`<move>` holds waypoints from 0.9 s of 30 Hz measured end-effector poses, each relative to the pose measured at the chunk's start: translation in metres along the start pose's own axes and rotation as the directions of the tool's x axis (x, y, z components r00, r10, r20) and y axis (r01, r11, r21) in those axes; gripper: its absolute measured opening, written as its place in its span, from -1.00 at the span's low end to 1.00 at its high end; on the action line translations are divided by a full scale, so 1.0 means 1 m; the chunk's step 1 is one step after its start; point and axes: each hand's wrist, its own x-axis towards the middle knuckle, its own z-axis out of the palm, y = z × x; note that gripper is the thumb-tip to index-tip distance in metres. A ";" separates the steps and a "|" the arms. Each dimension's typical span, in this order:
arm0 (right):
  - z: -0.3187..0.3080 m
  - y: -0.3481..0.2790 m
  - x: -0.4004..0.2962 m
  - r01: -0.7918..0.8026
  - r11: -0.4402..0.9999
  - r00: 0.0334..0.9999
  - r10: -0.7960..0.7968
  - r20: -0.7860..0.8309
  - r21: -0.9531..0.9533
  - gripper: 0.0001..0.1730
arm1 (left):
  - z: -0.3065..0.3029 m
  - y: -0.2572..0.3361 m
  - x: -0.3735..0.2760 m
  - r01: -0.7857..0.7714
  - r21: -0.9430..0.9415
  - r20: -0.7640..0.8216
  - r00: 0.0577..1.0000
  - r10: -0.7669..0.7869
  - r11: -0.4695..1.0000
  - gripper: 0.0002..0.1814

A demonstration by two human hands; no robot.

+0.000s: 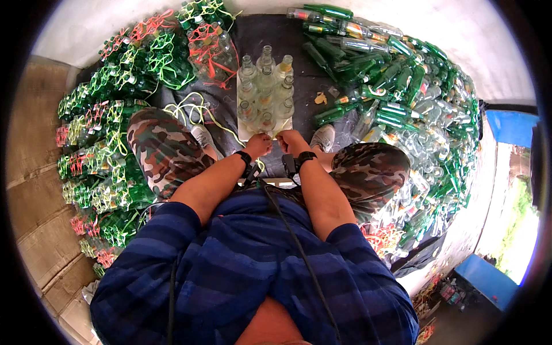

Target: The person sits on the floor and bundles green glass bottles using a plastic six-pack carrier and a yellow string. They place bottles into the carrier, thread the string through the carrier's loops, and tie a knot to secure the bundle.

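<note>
Several clear glass bottles (266, 92) stand upright in a close group on a pale board (242, 129) between my feet. My left hand (259, 145) and my right hand (290, 141) are close together at the board's near edge, just below the nearest bottle. Both have curled fingers on a thin yellow-green plastic strap (274, 137), which shows between them. More of this strap lies in loose loops (192, 108) on the dark sheet left of the board. Each wrist bears a black band with a small device.
Bottles bundled with green, yellow and red straps (116, 125) are stacked at the left. A large heap of loose green and clear bottles (401, 90) rises at the right. A red-strapped bundle (212, 54) stands behind left. My shoes (323, 138) flank the board. Tangled straps (381, 239) lie lower right.
</note>
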 end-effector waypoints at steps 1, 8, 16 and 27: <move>0.001 -0.001 -0.005 0.001 1.000 1.000 -0.001 0.008 -0.005 -0.81 | 0.001 -0.003 0.001 -0.024 0.020 -0.021 0.999 0.024 1.000 -0.79; 0.009 -0.002 -0.018 0.235 0.970 0.971 -0.232 0.061 -0.062 -0.77 | 0.014 0.019 -0.014 -0.147 0.585 -0.080 0.968 0.238 0.798 -0.78; 0.008 0.019 -0.003 0.373 0.312 0.734 -0.676 0.072 -0.874 -0.75 | 0.020 0.026 -0.027 -0.398 0.753 0.027 0.814 0.580 0.523 -0.81; 0.000 0.027 0.017 0.430 0.232 0.676 -0.724 0.141 -0.873 -0.75 | 0.030 0.054 -0.042 -0.341 0.884 0.140 0.846 0.514 0.320 -0.78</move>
